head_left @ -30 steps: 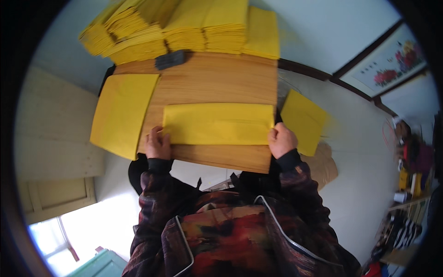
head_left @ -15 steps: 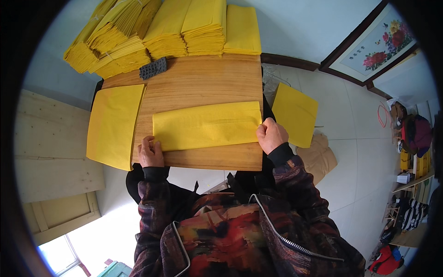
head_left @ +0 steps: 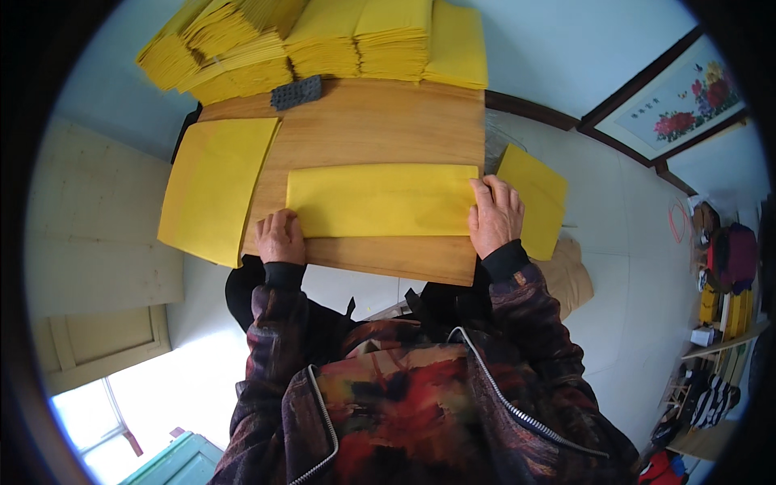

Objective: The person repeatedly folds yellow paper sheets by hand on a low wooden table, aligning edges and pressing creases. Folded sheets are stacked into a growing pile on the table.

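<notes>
Two hands press a yellow sheet on a wooden board.
The left hand (head_left: 280, 236) and right hand (head_left: 495, 214) hold flat the ends of the yellow sheet (head_left: 380, 200) on the wooden board (head_left: 380, 129); yellow stacks (head_left: 323, 40) lie behind.

flat yellow paper envelope (head_left: 380, 200): plain yellow | wooden table top (head_left: 388, 121): honey-brown, fine grain | stacked paper envelope bundles (head_left: 323, 40): same yellow | small ridged block (head_left: 296, 92): dark grey | zip-up jacket (head_left: 404, 404): mottled red, orange, black

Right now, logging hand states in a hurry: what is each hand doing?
Left hand: flat, pressing the yellow sheet's left end.
Right hand: open, fingers spread on its right end.
</notes>
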A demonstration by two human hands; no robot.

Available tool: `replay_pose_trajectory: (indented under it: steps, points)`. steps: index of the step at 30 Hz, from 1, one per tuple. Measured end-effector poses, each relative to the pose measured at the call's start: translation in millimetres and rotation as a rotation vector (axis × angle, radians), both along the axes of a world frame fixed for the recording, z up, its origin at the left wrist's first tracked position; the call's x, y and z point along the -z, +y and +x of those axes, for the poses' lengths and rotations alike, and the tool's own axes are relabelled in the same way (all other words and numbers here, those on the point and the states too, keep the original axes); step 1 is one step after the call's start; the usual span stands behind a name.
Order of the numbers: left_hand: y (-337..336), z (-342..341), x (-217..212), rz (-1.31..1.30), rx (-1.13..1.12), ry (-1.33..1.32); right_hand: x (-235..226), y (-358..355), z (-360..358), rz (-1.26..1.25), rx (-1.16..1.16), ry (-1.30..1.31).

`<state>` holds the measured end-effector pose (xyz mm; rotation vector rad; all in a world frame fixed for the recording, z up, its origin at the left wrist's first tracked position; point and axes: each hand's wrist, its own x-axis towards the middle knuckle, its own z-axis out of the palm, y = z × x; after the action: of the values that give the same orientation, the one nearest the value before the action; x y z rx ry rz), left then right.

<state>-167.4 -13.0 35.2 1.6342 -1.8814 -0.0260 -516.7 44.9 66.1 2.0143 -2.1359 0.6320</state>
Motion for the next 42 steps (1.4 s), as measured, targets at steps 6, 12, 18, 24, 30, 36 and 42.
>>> replay_pose_trajectory:
  steps: [6,12,18,24,30,36,42]
  points:
    - [0,0,1,-0.029,-0.013,0.049,-3,-10,4,0.167,-0.172,0.121]
    - [5,-24,-19,-0.079,-0.089,-0.102,-8,-12,7,0.202,-0.162,0.100]
    - [40,-154,-13,0.180,0.607,-0.333,-8,-12,7,0.205,-0.168,0.150]
    - [14,-90,-3,0.279,0.406,-0.292,-7,-11,6,0.223,-0.171,0.156]
    - [0,-37,-11,0.300,0.258,-0.282,-8,-12,8,0.175,-0.173,0.111]
    - [-1,-41,-2,0.276,0.214,-0.297,-24,-10,55,-0.128,-0.412,-0.217]
    - [-13,-34,9,0.415,0.226,-0.349,1,-14,174,0.161,-0.615,-0.313]
